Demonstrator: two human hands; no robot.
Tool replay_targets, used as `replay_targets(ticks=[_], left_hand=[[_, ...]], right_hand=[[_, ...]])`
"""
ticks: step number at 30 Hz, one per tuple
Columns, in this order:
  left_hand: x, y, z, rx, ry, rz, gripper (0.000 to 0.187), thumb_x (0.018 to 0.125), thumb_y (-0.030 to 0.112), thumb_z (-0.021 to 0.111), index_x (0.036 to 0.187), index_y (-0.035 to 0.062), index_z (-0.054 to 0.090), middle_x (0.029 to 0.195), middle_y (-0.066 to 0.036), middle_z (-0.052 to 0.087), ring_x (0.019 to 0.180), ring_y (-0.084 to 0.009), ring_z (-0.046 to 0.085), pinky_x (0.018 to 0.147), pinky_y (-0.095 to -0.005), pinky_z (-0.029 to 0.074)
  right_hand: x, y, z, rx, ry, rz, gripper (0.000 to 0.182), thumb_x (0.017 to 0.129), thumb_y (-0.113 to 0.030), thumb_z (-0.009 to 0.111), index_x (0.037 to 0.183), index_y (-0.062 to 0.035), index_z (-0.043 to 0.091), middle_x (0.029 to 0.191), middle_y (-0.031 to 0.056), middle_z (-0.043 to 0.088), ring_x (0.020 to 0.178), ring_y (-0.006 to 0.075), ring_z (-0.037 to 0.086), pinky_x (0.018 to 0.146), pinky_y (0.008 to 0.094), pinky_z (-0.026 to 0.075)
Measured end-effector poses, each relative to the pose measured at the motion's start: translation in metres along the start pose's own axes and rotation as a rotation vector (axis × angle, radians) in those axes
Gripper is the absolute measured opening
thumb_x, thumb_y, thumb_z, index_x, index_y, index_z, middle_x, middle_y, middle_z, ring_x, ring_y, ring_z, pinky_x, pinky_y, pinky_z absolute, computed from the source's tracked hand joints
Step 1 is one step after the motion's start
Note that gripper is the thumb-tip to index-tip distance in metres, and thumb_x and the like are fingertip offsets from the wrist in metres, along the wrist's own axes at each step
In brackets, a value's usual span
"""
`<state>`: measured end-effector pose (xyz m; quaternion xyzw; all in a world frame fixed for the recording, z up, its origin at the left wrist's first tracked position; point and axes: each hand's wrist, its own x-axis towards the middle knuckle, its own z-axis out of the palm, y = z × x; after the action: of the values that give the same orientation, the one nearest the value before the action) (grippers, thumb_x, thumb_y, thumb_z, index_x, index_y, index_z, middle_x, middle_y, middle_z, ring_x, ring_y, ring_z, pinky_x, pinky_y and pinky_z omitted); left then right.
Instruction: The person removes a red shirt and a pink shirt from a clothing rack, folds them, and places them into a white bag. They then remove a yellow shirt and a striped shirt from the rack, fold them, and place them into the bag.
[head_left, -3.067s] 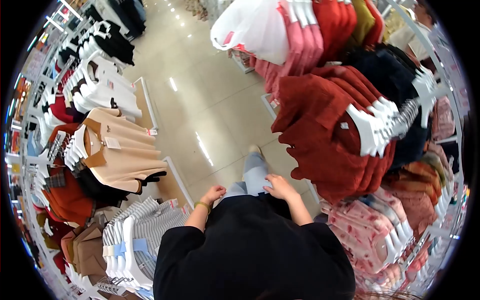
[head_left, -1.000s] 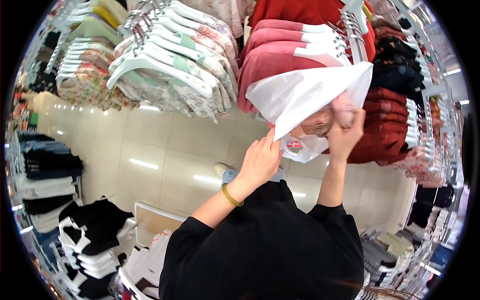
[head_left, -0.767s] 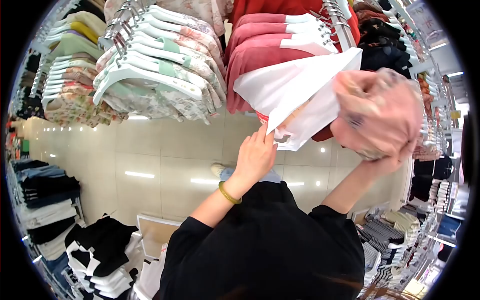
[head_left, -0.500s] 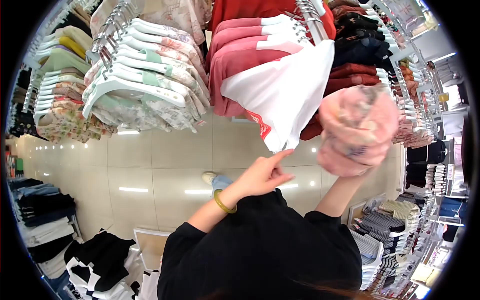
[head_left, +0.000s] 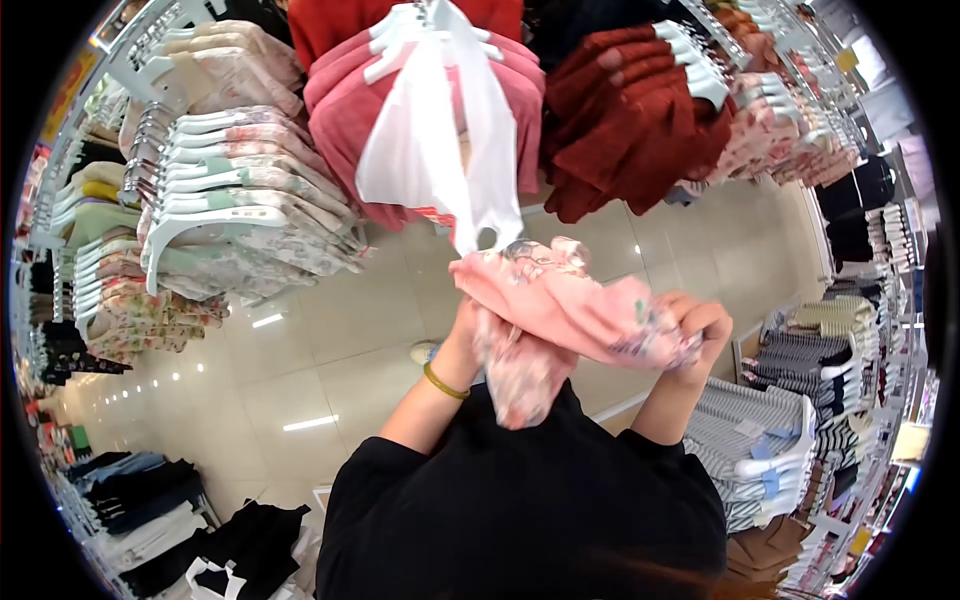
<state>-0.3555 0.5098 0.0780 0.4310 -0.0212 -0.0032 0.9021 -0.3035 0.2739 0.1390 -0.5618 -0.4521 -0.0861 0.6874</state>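
While the pink garment [head_left: 570, 312] hangs in the air in front of the person's black shirt [head_left: 520, 490], its longer axis runs from the far left to the near right, with one hand at either end. The right hand [head_left: 703, 325] is at the right end, fingers curled over the bunched cloth and grasping it. The left hand [head_left: 465, 325] is at the left end, just above a yellowish bracelet [head_left: 444, 383]; the garment covers its fingers, so I cannot tell whether they grip or only support it. From the right hand, the bulk of the garment lies to the left and slightly far; from the left hand, it lies to the right. A loose fold drops from the middle toward the near side, closer to the left wrist. On the far side, the lower tip of a white plastic bag [head_left: 430, 150] meets the garment's edge in view, though whether they touch is unclear. The garment looks soft and crumpled, mostly plain pink, with flower-like patches in blue, white and green near the right end. The hanging fold is blurred, and no collar can be made out.
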Motion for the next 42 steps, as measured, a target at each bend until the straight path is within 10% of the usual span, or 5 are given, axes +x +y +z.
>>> replay_targets(ticks=[8, 11, 27, 34, 42], left_hand=[[-0.028, -0.055, -0.001, -0.524, 0.052, -0.503, 0.053, 0.100, 0.041, 0.042, 0.137, 0.0028, 0.041, 0.134, -0.017, 0.051, 0.119, -0.0301, 0.055, 0.100, -0.0423, 0.047], [-0.036, -0.068, 0.010, -0.891, -0.278, -0.544, 0.071, 0.097, 0.057, 0.034, 0.143, 0.0030, 0.033, 0.141, -0.019, 0.044, 0.126, -0.0365, 0.047, 0.107, -0.0510, 0.038], [-0.047, -0.095, 0.059, -0.952, -0.077, -0.241, 0.069, 0.098, 0.053, 0.037, 0.142, 0.0005, 0.034, 0.143, -0.020, 0.041, 0.128, -0.0350, 0.045, 0.109, -0.0456, 0.036], [-0.055, -0.094, 0.016, -0.841, -0.042, -0.222, 0.060, 0.099, 0.046, 0.037, 0.139, 0.0009, 0.040, 0.138, -0.019, 0.048, 0.125, -0.0342, 0.048, 0.109, -0.0456, 0.035], [-0.101, -0.149, -0.031, -0.512, 0.322, -0.308, 0.033, 0.096, 0.010, 0.049, 0.127, 0.0014, 0.050, 0.127, -0.014, 0.056, 0.119, -0.0279, 0.053, 0.103, -0.0435, 0.044]], right_hand=[[-0.034, -0.047, -0.028, -0.243, 0.772, 0.416, 0.025, 0.087, 0.007, 0.057, 0.109, -0.0007, 0.049, 0.094, 0.0105, 0.060, 0.058, 0.0095, 0.058, 0.043, 0.0194, 0.041], [-0.055, -0.044, -0.031, -0.531, 0.619, 0.460, 0.036, 0.088, -0.005, 0.064, 0.121, 0.0012, 0.049, 0.112, 0.0094, 0.058, 0.102, 0.0168, 0.058, 0.085, 0.0238, 0.044], [-0.223, -0.020, 0.023, 0.016, -0.500, 1.024, 0.065, 0.076, -0.022, 0.080, 0.128, 0.0029, 0.048, 0.114, 0.0133, 0.061, 0.108, 0.0206, 0.056, 0.091, 0.0350, 0.047], [-0.228, -0.001, 0.033, 0.518, 0.607, 0.940, 0.035, 0.084, 0.001, 0.060, 0.119, -0.0003, 0.059, 0.117, 0.0097, 0.063, 0.094, 0.0135, 0.063, 0.080, 0.0269, 0.052], [-0.169, -0.005, -0.014, 0.625, 0.562, 0.565, 0.024, 0.096, -0.010, 0.052, 0.118, 0.0001, 0.053, 0.114, 0.0089, 0.061, 0.105, 0.0176, 0.060, 0.093, 0.0327, 0.049]])
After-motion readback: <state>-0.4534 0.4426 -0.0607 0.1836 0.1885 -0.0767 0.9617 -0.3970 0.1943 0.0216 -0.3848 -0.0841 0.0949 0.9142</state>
